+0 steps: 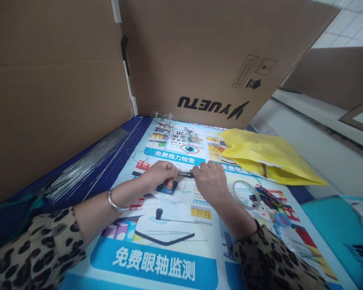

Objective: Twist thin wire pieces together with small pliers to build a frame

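My right hand (210,181) is closed around a small pair of pliers (186,174), whose metal jaws point left. Facing it, my left hand (161,174) pinches at the tip of the jaws, apparently on a thin wire (179,195). Fine loops of that wire spread below and between both hands over the printed sheet. What exactly lies between the left fingertips is too small to see clearly. Behind the hands, a loose tangle of thin wire (189,136) lies on the sheet.
A bundle of straight wires (90,165) lies at left. On the right are a clear ring-shaped roll (236,193), coloured cords (269,195), a yellow bag (269,155) and a teal bag (335,233). Cardboard panels (199,52) stand behind and to the left of the printed sheet (175,221).
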Motion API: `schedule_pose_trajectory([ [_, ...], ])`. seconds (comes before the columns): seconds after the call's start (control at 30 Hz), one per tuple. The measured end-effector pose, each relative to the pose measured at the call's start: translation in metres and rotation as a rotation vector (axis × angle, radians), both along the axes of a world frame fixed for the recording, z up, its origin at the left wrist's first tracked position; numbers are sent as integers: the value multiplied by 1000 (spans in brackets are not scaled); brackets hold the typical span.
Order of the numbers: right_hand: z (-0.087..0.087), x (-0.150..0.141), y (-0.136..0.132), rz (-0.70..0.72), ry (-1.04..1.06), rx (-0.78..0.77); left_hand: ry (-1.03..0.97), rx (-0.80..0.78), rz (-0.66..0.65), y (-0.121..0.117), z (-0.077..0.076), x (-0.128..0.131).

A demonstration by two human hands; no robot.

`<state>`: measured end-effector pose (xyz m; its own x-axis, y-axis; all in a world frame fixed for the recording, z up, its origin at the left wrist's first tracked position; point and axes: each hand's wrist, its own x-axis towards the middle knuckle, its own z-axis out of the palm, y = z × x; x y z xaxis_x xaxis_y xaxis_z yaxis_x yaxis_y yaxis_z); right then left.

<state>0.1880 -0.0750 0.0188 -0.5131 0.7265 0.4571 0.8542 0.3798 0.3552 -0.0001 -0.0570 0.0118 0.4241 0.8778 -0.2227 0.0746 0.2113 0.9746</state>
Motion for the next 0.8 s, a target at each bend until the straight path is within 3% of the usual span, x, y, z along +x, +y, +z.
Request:
schedule_pose_trajectory([
  [0.8, -8, -1, -2, -112, 33, -202, 14, 7, -10, 1, -1, -2],
])
